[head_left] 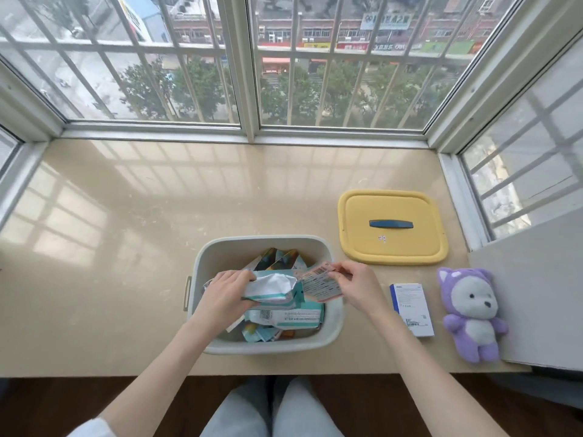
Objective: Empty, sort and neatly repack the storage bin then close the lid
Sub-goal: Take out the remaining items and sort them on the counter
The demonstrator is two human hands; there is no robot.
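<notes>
Head camera, wide-angle, faces forward-down over windowsill (126, 231), close above bin (271, 343).

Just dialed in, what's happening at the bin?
A person is unpacking the storage bin on the window ledge. The left hand grips a white-and-teal packet over it; the right hand pinches a pink barcoded packet. More packets lie inside. The yellow lid lies off to the right, near a white box and purple plush toy.

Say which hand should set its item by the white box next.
Probably right: the right hand pinches the pink packet over the bin, nearest the white box. The left hand grips a white pack farther left.
</notes>
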